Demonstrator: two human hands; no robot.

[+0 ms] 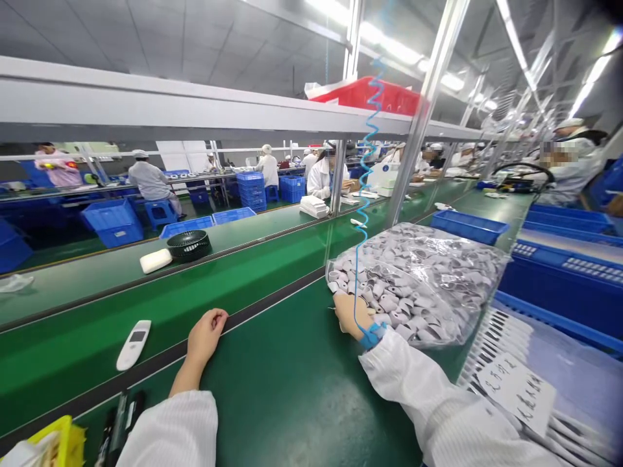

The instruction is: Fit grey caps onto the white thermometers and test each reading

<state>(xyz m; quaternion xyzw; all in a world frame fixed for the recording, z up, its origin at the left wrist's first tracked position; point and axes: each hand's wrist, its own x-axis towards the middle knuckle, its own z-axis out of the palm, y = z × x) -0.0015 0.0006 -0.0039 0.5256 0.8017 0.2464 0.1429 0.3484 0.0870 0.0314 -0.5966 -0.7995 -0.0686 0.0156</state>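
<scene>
My right hand (346,312) pokes into the bag of little gray parts (418,279), so my fingertips are hidden. The yellow box (58,441) is cut off at the bottom edge. The far workers' faces are blurry.

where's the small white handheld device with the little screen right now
In the head view, the small white handheld device with a screen lies on the green conveyor belt at lower left, just left of the left hand, apart from it.
</scene>
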